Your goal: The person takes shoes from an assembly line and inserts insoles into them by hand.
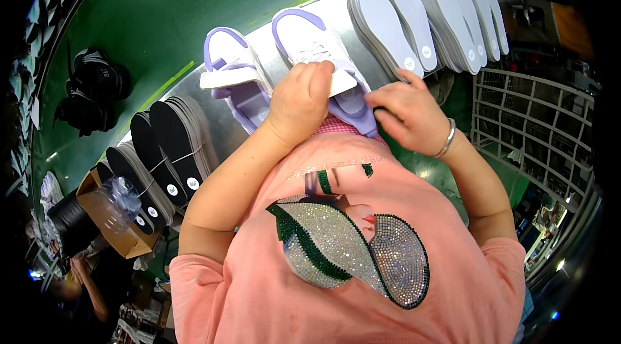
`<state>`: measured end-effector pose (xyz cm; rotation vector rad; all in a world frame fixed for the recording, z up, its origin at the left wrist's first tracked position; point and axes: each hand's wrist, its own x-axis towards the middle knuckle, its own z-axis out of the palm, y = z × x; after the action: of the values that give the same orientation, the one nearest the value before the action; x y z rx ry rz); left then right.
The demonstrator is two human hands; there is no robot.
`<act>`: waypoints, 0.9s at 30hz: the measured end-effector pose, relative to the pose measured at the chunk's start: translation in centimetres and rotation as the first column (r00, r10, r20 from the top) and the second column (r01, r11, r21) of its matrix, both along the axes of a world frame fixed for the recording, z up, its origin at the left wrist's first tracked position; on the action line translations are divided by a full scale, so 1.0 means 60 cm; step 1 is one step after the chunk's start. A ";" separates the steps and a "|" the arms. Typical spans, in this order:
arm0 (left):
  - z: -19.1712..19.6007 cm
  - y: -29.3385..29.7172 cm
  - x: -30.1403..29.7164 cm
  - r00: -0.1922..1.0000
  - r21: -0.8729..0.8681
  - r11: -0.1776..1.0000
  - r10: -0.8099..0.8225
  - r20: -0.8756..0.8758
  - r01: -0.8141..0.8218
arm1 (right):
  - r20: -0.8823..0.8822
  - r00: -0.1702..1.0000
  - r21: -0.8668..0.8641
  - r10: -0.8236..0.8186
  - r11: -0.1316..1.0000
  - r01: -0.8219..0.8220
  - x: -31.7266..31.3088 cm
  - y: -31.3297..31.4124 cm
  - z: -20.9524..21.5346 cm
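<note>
Two white and lavender sneakers stand side by side on a metal work surface, toes pointing away from me. My left hand (301, 95) is closed at the opening of the right sneaker (303, 36), pinching its white-edged tongue (341, 83). Curled fingers of my right hand (412, 114) are beside that shoe's lavender heel collar; whether they grip anything is hidden. The left sneaker (226, 49) has its tongue pulled outward, showing a lavender lining, and neither hand is on it.
Stacks of pale insoles (381, 27) lie at the far right of the metal surface (255, 36). Tied black insoles (171, 143) and an open cardboard box (119, 214) are at left. Black shoes (94, 88) sit beyond on green. A grey wire rack (530, 124) stands right; another person is lower left.
</note>
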<state>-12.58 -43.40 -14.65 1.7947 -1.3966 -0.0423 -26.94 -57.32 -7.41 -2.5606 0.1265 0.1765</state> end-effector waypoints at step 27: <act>-0.001 -0.022 0.015 0.676 0.208 0.962 0.274 -0.684 -0.180 | -0.532 0.816 -0.088 0.228 0.943 -0.321 0.063 0.039 -0.082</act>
<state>-11.70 -44.74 -14.68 1.7543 -0.6098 -0.6418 -23.17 -54.97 -12.36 -2.6279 -0.0353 1.0113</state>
